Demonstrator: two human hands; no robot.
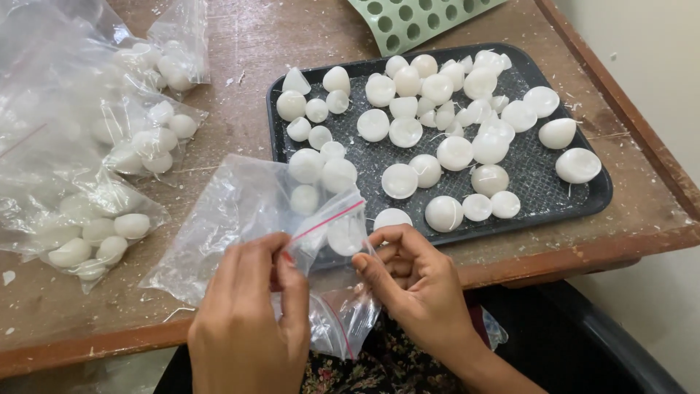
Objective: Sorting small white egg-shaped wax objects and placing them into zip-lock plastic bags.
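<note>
My left hand [251,314] and my right hand [412,281] both pinch the mouth of a clear zip bag [240,211] with a red seal strip, held over the table's front edge. The bag's mouth is pulled apart between my fingers, and the bag looks empty. Just behind it lies a black tray [543,179] covered with several white dome-shaped wax pieces [456,153], some showing thin wicks. One white piece [391,217] lies right above my right fingers at the tray's near edge.
Several filled clear bags of white pieces [95,233] pile up on the left of the worn wooden table [240,44]. A green mould with round holes [408,18] lies behind the tray. The table's right edge borders a pale wall.
</note>
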